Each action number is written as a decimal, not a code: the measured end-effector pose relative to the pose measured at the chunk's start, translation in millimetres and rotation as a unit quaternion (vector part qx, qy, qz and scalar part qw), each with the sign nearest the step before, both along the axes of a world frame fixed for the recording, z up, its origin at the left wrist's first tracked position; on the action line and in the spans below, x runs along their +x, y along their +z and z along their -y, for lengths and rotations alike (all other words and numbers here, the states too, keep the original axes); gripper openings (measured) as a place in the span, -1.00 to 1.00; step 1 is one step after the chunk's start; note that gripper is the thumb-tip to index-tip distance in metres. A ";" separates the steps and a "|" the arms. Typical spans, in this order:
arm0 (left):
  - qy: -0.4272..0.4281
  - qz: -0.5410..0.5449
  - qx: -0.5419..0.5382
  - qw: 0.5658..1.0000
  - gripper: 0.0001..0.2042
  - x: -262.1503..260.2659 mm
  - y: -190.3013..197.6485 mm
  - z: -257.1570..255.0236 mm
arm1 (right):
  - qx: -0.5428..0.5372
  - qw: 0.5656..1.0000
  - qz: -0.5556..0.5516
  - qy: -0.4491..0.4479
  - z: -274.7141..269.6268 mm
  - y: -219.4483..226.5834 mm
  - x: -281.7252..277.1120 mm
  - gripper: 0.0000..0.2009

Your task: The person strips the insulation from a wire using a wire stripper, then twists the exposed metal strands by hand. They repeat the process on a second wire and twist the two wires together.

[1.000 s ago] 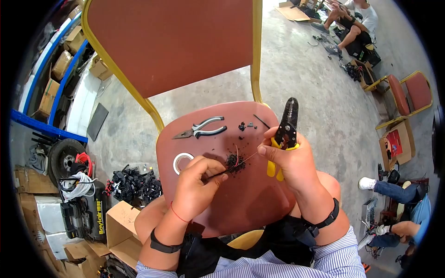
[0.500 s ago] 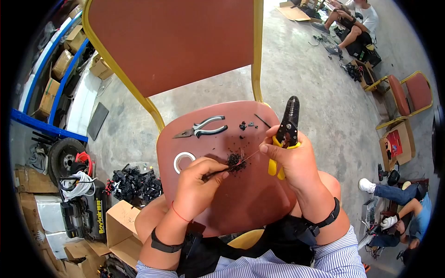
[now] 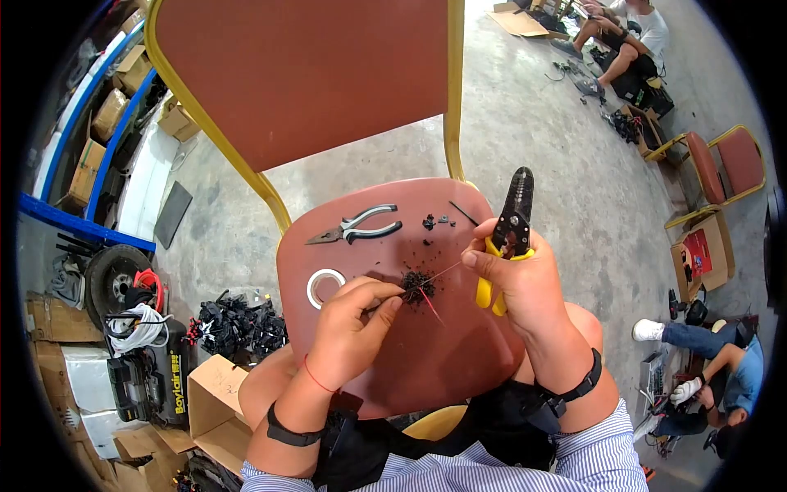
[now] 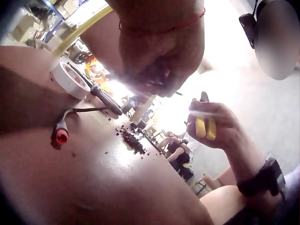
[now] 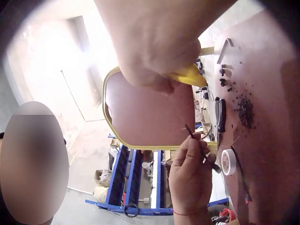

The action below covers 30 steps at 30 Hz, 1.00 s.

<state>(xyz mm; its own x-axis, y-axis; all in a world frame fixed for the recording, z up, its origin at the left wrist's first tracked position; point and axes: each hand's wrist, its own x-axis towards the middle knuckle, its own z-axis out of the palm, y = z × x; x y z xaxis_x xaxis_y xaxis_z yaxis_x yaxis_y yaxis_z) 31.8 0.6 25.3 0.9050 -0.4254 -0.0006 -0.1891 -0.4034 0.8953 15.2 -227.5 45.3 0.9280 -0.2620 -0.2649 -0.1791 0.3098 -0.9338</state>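
Over the red chair seat [image 3: 393, 369], my left hand [image 3: 348, 328] pinches a dark cable [image 5: 189, 131], whose red-ended connector [image 4: 61, 136] hangs near the seat in the left wrist view. Thin wires leave the cable; a red one [image 3: 429, 302] points down to the right. My right hand [image 3: 529, 283] grips yellow-handled wire strippers [image 3: 514, 221], jaws upward, while its thumb and forefinger pinch a thin strand stretched from the cable. Beneath the strand lies a pile of black bits [image 3: 420, 284]. The fingertips are partly hidden in both wrist views.
Grey-handled pliers [image 3: 357, 227], a white tape roll [image 3: 313, 289], small black pieces [image 3: 428, 222] and a thin dark rod [image 3: 463, 213] lie on the seat. The chair back [image 3: 303, 74] rises behind. Boxes and seated people are around on the floor.
My right hand and the strippers have shifted slightly up and right. The red wire's free end has swung from upward to down-right. My left hand stays nearly in place.
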 end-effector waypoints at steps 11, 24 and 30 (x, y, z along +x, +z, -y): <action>0.055 -0.021 -0.065 0.996 -0.84 -2.1 -6.8 1.2 | -0.008 1.000 -0.018 0.004 -2.3 2.2 -0.8 -0.75; 0.030 -0.358 -0.357 0.862 -0.78 -5.1 -28.6 -6.8 | 0.143 0.983 -0.117 0.013 1.1 -16.1 0.6 -0.66; 0.013 -0.401 -0.461 0.791 -0.81 -7.8 -35.0 -4.5 | 0.195 0.968 -0.152 0.038 -12.4 -14.5 -2.6 -0.64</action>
